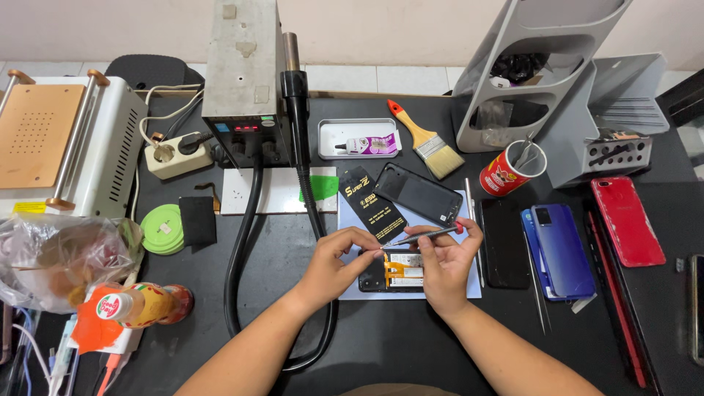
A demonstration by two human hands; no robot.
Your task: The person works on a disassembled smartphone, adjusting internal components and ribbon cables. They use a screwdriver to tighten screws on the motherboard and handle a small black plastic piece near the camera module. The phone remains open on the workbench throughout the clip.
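The opened phone [392,273] lies on a pale mat [469,286] near the front of the black counter [396,345], between both hands. The left hand [334,265] rests on the phone's left edge, its fingers [364,238] pinched closed at the tip of a thin screwdriver [422,236]. The right hand [444,264] grips that screwdriver near its red end, with the shaft lying almost flat above the phone. Held so level and so close to the orange flex inside, the tip could slip and scratch a part or tear the flex; any loose screw would likely roll off the mat and be lost on the dark surface. The hot-air hose [242,279] loops just beside the left forearm, so an elbow could snag it. The counter is crowded: a removed back cover [418,192] lies just behind the phone, a brush [425,139] and a red cup [510,170] further back, a blue phone [561,249] and a red phone [627,220] to the right. A heating station [242,73] stands at the rear against a pale wall.
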